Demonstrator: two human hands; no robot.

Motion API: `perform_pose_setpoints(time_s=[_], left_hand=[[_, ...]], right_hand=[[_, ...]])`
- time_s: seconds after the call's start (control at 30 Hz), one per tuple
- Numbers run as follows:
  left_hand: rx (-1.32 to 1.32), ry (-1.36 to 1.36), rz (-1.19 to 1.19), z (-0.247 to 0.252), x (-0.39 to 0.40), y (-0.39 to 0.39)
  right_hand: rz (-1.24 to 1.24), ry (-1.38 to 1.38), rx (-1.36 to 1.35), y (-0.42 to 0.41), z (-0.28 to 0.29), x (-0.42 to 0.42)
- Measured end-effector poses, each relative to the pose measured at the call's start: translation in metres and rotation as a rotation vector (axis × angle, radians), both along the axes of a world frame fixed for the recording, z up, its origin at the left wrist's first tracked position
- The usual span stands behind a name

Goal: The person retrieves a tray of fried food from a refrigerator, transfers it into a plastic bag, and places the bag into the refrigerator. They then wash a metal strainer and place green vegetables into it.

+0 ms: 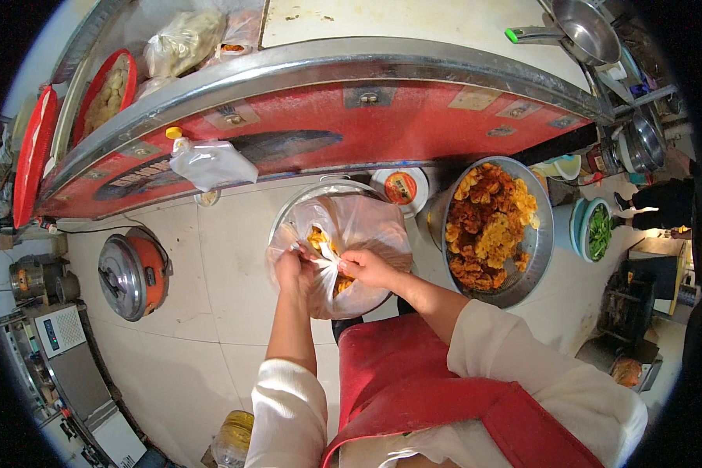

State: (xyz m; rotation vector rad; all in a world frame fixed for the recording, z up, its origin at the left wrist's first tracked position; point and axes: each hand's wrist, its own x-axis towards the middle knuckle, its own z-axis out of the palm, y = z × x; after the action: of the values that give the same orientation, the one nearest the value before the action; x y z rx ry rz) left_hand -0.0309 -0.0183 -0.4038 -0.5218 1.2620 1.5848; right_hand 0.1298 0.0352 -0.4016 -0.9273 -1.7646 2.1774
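Observation:
A thin translucent plastic bag spreads over a round metal basin in front of me. Golden-brown fried pieces show through the bag's gap. My left hand pinches the gathered film on the left. From the right, my right hand grips a twisted strand of the same bag, its fingertips close to the left ones. To the right of the bag stands a large metal strainer pot with a heap of fried, orange-brown food.
A red-fronted counter with a metal edge runs across ahead. Plastic bags hang from it. An orange cooker with a cord sits on the floor at left. At right are a lidded tub, greens and a standing person.

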Motion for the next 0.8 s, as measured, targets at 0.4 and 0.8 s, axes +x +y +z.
perform_pose_setpoints(time_s=[0.4,0.8], left_hand=[[0.277,1.329,-0.779,0.086,0.044,-0.003],[0.218,1.001,-1.126,0.051,0.013,-0.015]], right_hand=[[-0.06,-0.008,0.418,0.002,0.023,-0.023],[0.099,0.01,0.093,0.015,0.026,-0.004]])
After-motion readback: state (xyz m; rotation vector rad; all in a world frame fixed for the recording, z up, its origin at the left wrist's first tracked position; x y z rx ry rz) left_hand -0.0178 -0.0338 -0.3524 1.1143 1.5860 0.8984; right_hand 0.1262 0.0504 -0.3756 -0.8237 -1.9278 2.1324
